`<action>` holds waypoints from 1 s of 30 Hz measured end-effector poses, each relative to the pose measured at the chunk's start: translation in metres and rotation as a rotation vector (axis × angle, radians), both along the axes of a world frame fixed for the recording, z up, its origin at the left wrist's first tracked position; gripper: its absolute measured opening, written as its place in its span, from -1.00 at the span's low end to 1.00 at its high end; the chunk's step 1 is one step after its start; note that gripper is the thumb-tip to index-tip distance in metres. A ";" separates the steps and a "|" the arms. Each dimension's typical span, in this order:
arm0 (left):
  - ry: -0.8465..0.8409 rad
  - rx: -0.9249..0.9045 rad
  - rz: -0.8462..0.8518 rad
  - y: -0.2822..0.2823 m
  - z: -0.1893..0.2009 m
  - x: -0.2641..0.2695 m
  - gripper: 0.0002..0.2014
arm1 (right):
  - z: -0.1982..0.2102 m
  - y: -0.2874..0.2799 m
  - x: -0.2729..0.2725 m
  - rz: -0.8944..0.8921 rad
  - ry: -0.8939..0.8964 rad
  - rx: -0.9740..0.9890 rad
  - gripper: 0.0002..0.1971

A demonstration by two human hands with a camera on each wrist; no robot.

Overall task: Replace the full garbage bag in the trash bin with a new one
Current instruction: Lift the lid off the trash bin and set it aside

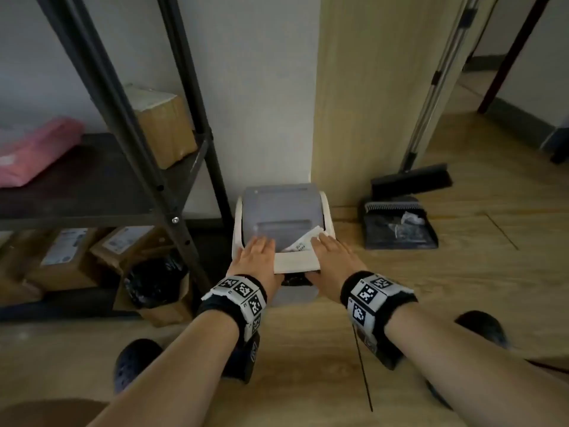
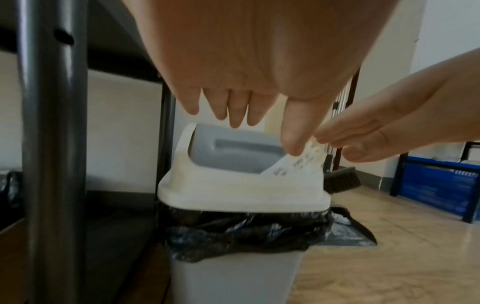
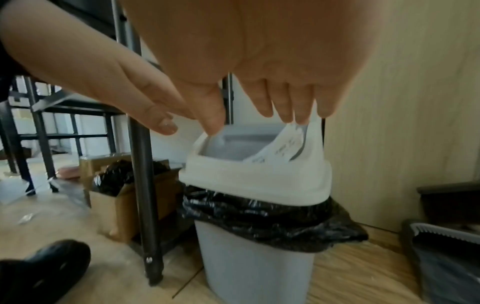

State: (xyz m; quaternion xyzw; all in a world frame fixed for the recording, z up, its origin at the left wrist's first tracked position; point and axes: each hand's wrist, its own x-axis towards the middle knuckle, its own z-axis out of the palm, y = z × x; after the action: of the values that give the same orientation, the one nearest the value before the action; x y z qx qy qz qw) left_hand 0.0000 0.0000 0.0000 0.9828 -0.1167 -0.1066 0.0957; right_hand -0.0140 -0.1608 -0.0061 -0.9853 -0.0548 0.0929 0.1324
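- A person's left hand (image 1: 257, 257) and right hand (image 1: 331, 257) reach down over the white lid frame (image 2: 241, 191) of a small grey trash bin (image 3: 255, 267), fingers extended and relaxed, gripping nothing.
- The left fingertips (image 2: 235, 115) hover at the frame's left edge; whether they touch it cannot be told from the wrist views.
- The right fingers (image 3: 298, 107) sit at the frame's right side, against a printed slip of paper (image 3: 280, 148) poking out past the grey swing flap (image 2: 233, 152).
- The full black garbage bag (image 3: 259, 218) is still in the bin, its rim folded over the edge and pinned under the lid.
- By that look the job has barely begun: the lid is on, the old bag unpulled, no fresh liner fitted.
- Left to do, it appears: lift the lid, draw out the bag, line the bin anew.
- The bin stands on the wooden floor between a dark metal shelf rack (image 1: 172, 167) and a dustpan (image 1: 400, 226) with broom (image 1: 412, 180).
- A cardboard box (image 3: 122, 207) stuffed with black plastic sits beneath the rack; whether it holds new bags cannot be told.
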 end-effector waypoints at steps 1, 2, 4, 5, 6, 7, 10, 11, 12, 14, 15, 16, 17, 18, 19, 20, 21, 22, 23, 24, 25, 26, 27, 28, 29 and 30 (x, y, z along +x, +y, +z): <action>-0.003 0.033 0.016 0.002 -0.008 0.004 -0.27 | -0.008 0.003 0.004 0.007 -0.002 -0.001 -0.30; -0.012 0.039 0.034 0.003 -0.016 0.009 -0.26 | -0.016 0.005 0.009 0.018 -0.026 0.014 -0.29; -0.035 0.088 0.057 0.006 -0.034 0.017 -0.25 | -0.032 0.011 0.012 0.034 -0.077 -0.005 -0.28; -0.051 0.093 0.065 0.006 -0.041 0.021 -0.26 | -0.039 0.014 0.015 0.038 -0.096 -0.021 -0.27; -0.063 0.094 0.068 0.007 -0.048 0.024 -0.27 | -0.046 0.017 0.017 0.038 -0.109 -0.036 -0.27; -0.080 0.085 0.075 0.008 -0.054 0.028 -0.30 | -0.052 0.017 0.019 0.033 -0.114 -0.048 -0.27; -0.131 0.050 0.076 0.011 -0.070 0.032 -0.38 | -0.064 0.018 0.024 0.027 -0.186 -0.069 -0.32; -0.148 0.039 0.070 0.012 -0.073 0.032 -0.40 | -0.064 0.019 0.026 0.018 -0.207 -0.066 -0.36; -0.169 0.025 0.060 0.013 -0.077 0.032 -0.41 | -0.065 0.020 0.028 0.014 -0.218 -0.072 -0.40; -0.204 -0.001 0.059 0.013 -0.080 0.033 -0.43 | -0.063 0.021 0.035 0.004 -0.204 -0.094 -0.47; -0.210 -0.014 0.070 0.012 -0.079 0.033 -0.44 | -0.062 0.023 0.039 -0.002 -0.193 -0.095 -0.48; -0.200 -0.033 0.094 0.011 -0.078 0.034 -0.46 | -0.062 0.023 0.043 -0.005 -0.189 -0.089 -0.50; -0.177 -0.052 0.119 0.011 -0.077 0.035 -0.48 | -0.062 0.023 0.046 -0.004 -0.179 -0.083 -0.51; -0.155 -0.082 0.149 0.010 -0.076 0.036 -0.48 | -0.063 0.023 0.047 -0.002 -0.178 -0.069 -0.51; -0.138 -0.115 0.178 0.009 -0.075 0.036 -0.47 | -0.063 0.022 0.047 -0.003 -0.179 -0.061 -0.51; -0.128 -0.152 0.205 0.009 -0.076 0.037 -0.45 | -0.064 0.021 0.046 -0.013 -0.201 -0.053 -0.50; -0.116 -0.181 0.231 0.010 -0.075 0.037 -0.41 | -0.064 0.020 0.044 -0.041 -0.231 -0.052 -0.49; -0.104 -0.208 0.260 0.009 -0.075 0.038 -0.36 | -0.063 0.018 0.042 -0.086 -0.273 -0.048 -0.46; -0.085 -0.231 0.294 0.009 -0.074 0.039 -0.31 | -0.063 0.016 0.040 -0.140 -0.297 -0.034 -0.42; -0.065 -0.245 0.328 0.009 -0.074 0.040 -0.25 | -0.062 0.012 0.039 -0.186 -0.284 -0.014 -0.38; -0.046 -0.250 0.359 0.010 -0.074 0.042 -0.19 | -0.061 0.009 0.039 -0.218 -0.230 0.017 -0.35; -0.030 -0.249 0.383 0.010 -0.075 0.044 -0.14 | -0.060 0.005 0.039 -0.241 -0.154 0.063 -0.33; -0.009 -0.262 0.401 0.012 -0.077 0.045 -0.11 | -0.060 0.002 0.040 -0.262 -0.074 0.128 -0.32; 0.017 -0.302 0.421 0.013 -0.079 0.046 -0.10 | -0.060 -0.001 0.041 -0.277 -0.015 0.200 -0.31; 0.042 -0.356 0.442 0.015 -0.081 0.046 -0.10 | -0.061 -0.003 0.042 -0.283 0.003 0.253 -0.31; 0.052 -0.402 0.456 0.015 -0.082 0.046 -0.11 | -0.063 -0.005 0.042 -0.286 -0.011 0.278 -0.30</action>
State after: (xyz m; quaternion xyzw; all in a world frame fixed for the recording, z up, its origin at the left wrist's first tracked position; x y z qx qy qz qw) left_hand 0.0460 0.0155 -0.0822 0.9419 0.0905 -0.0825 0.3126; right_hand 0.0279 -0.1659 -0.0688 -0.9558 0.0725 0.0593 0.2787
